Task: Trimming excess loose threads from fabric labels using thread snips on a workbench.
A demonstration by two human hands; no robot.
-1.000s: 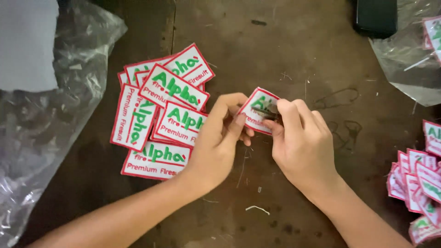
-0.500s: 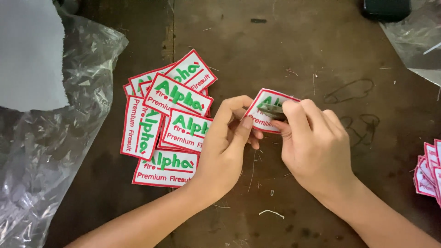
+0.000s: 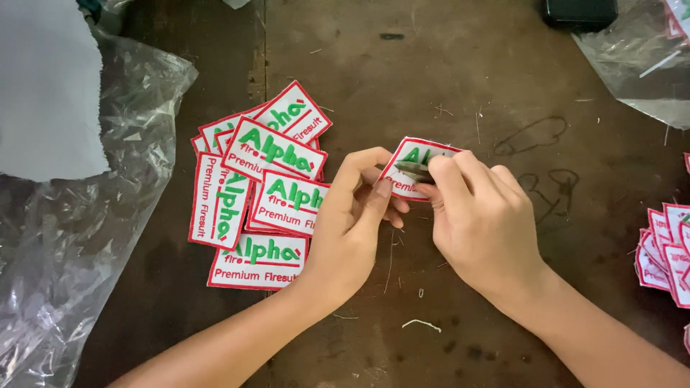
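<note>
Head view looks straight down on a dark, scratched wooden table (image 3: pixel 445 86). Crumpled clear plastic sheeting (image 3: pixel 93 237) covers its left side, and another clear bag (image 3: pixel 640 72) lies at the top right. A loose pile of white patches with red borders and green lettering (image 3: pixel 251 194) sits left of centre, and a second heap of the same patches (image 3: pixel 665 251) shows at the right edge.

Both forearms come in from the bottom and meet mid-table. The left hand (image 3: pixel 352 230) is curled, its thumb and fingers pinching the lower left edge of a single patch (image 3: pixel 410 162), held tilted just above the table beside the pile. The right hand (image 3: pixel 481 223) is closed around a small dark metal tool (image 3: pixel 415 172), its tip pressed on the patch face.

Compared with half a second ago, the hands keep the same grip and pose; only the view has shifted slightly.
</note>
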